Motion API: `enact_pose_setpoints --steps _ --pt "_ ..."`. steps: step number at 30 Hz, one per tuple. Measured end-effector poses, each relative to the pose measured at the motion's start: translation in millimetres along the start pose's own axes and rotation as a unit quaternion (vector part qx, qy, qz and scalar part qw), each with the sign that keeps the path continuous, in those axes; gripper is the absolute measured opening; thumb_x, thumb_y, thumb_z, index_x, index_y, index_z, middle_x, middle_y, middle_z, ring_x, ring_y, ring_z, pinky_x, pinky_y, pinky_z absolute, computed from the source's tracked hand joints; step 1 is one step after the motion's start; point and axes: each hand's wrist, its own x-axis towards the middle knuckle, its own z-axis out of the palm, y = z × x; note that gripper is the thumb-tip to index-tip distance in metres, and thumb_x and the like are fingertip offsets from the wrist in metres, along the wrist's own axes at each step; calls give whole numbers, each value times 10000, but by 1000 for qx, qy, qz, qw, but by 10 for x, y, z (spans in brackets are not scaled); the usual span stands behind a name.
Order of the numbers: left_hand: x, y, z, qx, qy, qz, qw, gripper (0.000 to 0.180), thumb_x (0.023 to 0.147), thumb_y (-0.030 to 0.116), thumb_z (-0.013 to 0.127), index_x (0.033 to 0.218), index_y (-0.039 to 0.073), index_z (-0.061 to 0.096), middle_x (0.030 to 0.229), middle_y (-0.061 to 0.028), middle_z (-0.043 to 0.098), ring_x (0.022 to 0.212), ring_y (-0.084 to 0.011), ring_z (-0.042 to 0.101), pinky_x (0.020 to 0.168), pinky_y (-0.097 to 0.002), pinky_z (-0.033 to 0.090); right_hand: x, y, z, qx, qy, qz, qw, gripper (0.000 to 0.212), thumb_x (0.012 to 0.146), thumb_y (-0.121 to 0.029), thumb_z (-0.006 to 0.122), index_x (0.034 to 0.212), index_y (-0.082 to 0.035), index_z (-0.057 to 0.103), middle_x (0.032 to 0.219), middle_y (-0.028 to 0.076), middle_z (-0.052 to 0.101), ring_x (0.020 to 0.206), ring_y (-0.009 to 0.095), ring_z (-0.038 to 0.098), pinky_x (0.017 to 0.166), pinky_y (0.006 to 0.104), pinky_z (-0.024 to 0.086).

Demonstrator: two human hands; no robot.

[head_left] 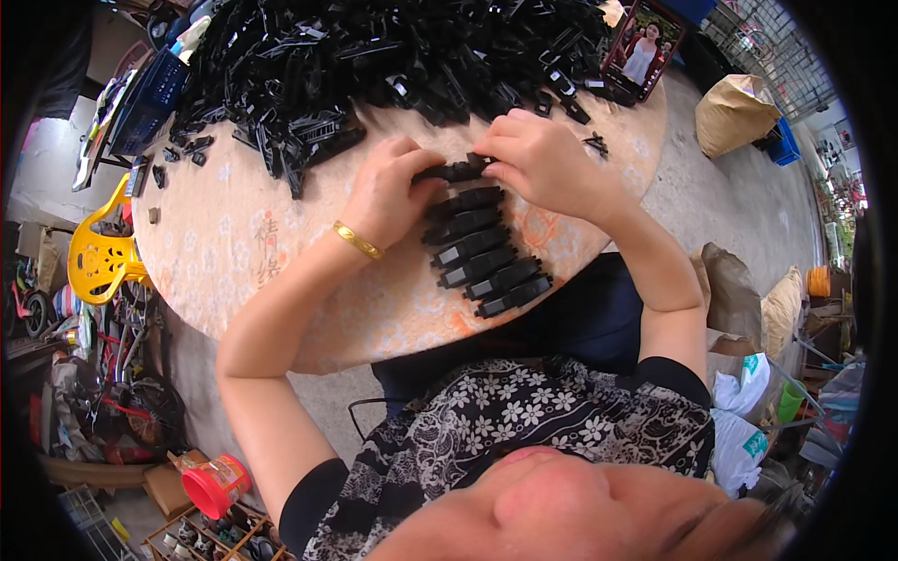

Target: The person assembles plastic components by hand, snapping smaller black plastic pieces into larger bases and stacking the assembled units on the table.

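My left hand (393,189) and my right hand (541,161) hold one black plastic part (460,171) between them, each pinching an end of it. Just below it, on the cloth-covered round table (215,238), several similar black plastic parts (472,245) lie side by side in a slightly curved row that runs toward the table's near edge. A gold bracelet (358,240) circles my left wrist. The exact kind of the black parts cannot be made out, and my fingers cover both ends of the held one.
A large heap of black plastic parts (374,61) covers the table's far side. At its right stands a screen (642,47); a blue basket (154,98) is at the left. A yellow chair (98,248), a red bucket (217,486) and brown sacks (737,114) stand around the table.
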Motion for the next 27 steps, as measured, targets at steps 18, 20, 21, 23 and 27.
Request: enact_pose_setpoints --steps 18,20,21,23,27 --pt "34 -72 -59 -66 -18 -49 996 185 681 81 755 828 0 678 768 -109 581 718 -246 594 648 -332 481 36 72 194 90 59 -28 994 197 719 -99 726 880 -9 655 803 120 584 796 311 573 697 389 464" --pt "47 -66 -82 -59 -23 -49 997 188 682 90 756 829 0 678 766 -109 581 717 -249 592 654 -336 481 20 72 179 108 54 -7 993 212 711 -102 729 894 -15 666 796 115 583 806 301 575 698 382 462" --pt "54 -60 -98 -47 -33 -54 997 190 685 100 756 828 1 679 768 -109 582 715 -252 591 659 -338 480 12 81 145 107 54 -8 993 212 711 -102 729 894 -15 666 796 115 583 806 301 575 698 382 462" --pt "48 -55 -105 -36 -42 -61 997 191 687 109 756 827 3 680 769 -109 583 714 -255 589 663 -341 480 -3 97 62 28 25 -22 999 213 714 -132 718 898 -31 682 797 112 585 832 306 579 755 395 467" --pt "44 -48 -95 -29 -33 -57 997 185 690 113 753 825 8 682 768 -107 585 715 -263 589 667 -348 477 -20 106 65 51 1 18 999 203 703 -114 719 886 -33 685 804 107 584 841 298 572 754 395 465"
